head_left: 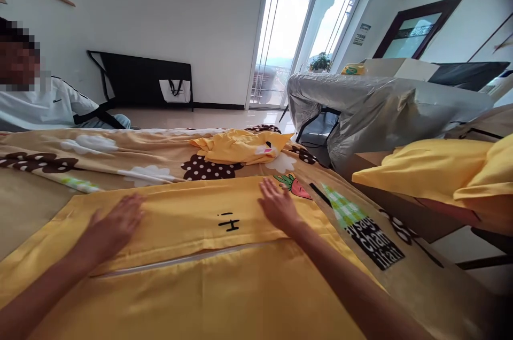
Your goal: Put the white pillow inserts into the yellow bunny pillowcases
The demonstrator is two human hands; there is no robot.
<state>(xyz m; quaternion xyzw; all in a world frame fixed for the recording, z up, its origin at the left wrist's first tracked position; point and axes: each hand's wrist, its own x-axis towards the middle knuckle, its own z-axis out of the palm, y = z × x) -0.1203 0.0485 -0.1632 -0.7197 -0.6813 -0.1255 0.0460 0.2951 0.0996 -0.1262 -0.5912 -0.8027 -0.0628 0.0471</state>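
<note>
A yellow fabric cover with a zipper across it lies spread in front of me. Its far strip bears the printed letters "Hi" and a red carrot picture near the right corner. My left hand rests flat on the left part of that strip, slightly blurred, fingers stretched out. On the right side, my right hand lies flat with its fingers beside the carrot leaves. Neither hand grips anything. Beyond the strip, a crumpled yellow cloth with a pink and white print sits on the patterned bedspread.
A cardboard box with yellow fabric piled on it stands at the right. Behind it is a plastic-covered table. A person in a white shirt sits at the far left. A black folded frame leans against the wall.
</note>
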